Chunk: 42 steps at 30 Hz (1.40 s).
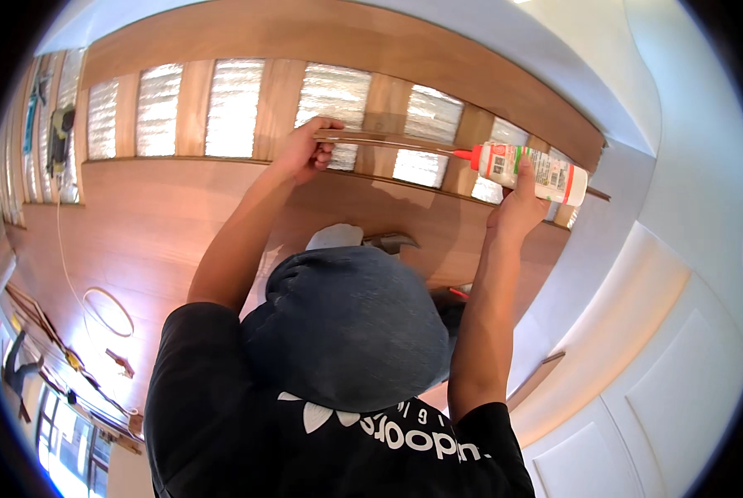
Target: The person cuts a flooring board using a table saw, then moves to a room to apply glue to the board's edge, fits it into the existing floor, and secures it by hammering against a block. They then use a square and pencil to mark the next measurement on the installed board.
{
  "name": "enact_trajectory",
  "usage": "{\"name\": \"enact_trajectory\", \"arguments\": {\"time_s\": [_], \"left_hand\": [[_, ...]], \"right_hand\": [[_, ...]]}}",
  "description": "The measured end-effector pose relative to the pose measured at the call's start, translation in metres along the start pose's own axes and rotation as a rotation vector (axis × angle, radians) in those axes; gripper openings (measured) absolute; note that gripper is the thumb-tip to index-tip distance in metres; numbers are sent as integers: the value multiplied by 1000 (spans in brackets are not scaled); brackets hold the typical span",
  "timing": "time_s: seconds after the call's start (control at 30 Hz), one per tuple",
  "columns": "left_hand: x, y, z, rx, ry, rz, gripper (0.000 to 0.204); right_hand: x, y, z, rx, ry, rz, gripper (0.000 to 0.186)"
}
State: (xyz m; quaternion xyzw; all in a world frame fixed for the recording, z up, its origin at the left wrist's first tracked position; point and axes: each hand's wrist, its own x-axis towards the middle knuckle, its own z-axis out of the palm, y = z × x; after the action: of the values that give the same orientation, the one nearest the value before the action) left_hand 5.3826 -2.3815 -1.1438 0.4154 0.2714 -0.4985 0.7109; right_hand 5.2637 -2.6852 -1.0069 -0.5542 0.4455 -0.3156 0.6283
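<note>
Though forward, left grip [308, 149] curled.

The white, red-tipped bottle [556, 177] points leftward along a thin brown strip [388, 141].

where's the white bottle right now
In the head view's upper right, the white bottle is in the right hand, its red nozzle by the thin wooden strip.

Near, white lettering [425, 440] crosses the black shirt [330, 465]. Far right, the white bottle's [572, 184] printed label [546, 172] seems too small to read.
</note>
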Motion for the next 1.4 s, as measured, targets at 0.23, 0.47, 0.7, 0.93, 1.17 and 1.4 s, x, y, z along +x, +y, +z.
{"name": "enact_trajectory", "arguments": {"time_s": [0.23,0.47,0.7,0.93,1.17,1.4], "left_hand": [[11,-3,-6,17,-18,1,28],[5,1,-2,13,27,9,26],[12,-1,-5,0,56,6,27],[12,-3,-2,9,95,58,29],[16,-7,-14,-41,78,53,27],[21,-9,-14,-23,96,63,26]], "right_hand": [[69,-24,-59,-103,58,-156,42],[139,-38,-115,-166,137,-172,48],[199,-60,-173,-252,293,-191,52],[248,-67,-221,-274,399,-205,55],[281,-80,-247,-347,446,-201,56],[299,-91,-269,-338,440,-212,59]]}}
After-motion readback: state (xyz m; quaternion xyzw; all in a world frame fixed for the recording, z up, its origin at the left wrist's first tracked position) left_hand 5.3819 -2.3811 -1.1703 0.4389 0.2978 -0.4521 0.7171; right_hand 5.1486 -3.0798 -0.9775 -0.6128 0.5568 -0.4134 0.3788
